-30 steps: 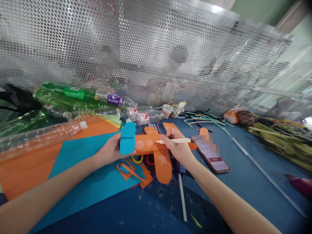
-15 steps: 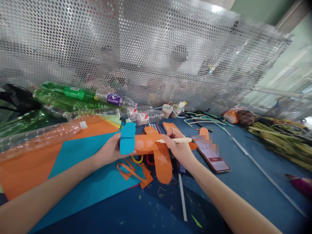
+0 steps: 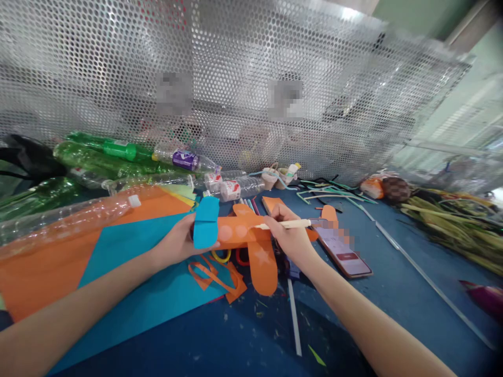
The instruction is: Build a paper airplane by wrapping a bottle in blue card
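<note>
An orange paper plane (image 3: 250, 240) is held over a blue counter (image 3: 228, 345), between a person's two bare hands. The left hand (image 3: 181, 243) has its grip closed around one end, where a bright blue band (image 3: 206, 224) wraps the body. The right hand (image 3: 290, 240) has its grip pinched together on a cream pen (image 3: 295, 224), its tip at the body beside a row of pale dots (image 3: 240, 231). Pale stars (image 3: 262, 257) mark the near wing (image 3: 264, 277).

The plane looks light and dry, unlikely to slip. Its rounded body seems the stiffer part; the flat wings look thin and apt to crease. The banded end seems the best place to hold, squeezed gently so that the body does not dent, with fingers off the dots in case they smudge.

Behind, a clear bottle (image 3: 185, 160) lies on its side with a purple label (image 3: 183, 159). Near it, two bottles (image 3: 251, 185) carry red-and-white labels (image 3: 230, 191). No brand can be made out. To the right, a phone (image 3: 342, 248) shows a lit screen, its writing too blurred to read.
</note>
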`<action>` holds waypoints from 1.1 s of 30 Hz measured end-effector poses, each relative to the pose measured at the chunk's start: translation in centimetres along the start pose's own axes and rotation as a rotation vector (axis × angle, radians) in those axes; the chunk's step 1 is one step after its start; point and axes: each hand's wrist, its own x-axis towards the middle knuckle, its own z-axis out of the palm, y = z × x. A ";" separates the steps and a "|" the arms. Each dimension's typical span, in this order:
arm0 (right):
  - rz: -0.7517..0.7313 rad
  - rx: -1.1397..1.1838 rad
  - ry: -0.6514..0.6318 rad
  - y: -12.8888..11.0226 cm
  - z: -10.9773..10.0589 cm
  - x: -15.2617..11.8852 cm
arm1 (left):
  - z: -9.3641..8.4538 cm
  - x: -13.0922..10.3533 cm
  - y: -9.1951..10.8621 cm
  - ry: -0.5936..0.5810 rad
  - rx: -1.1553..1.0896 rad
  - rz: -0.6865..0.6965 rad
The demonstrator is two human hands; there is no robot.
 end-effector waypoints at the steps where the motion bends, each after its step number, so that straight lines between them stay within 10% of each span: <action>1: 0.001 0.003 -0.001 0.1 0.0 0.0 | 0.0 0.0 0.0 -0.002 -0.001 -0.001; 33: 0.060 0.038 -0.078 -0.5 0.2 -0.1 | 0.1 0.0 -0.3 0.023 -0.040 0.028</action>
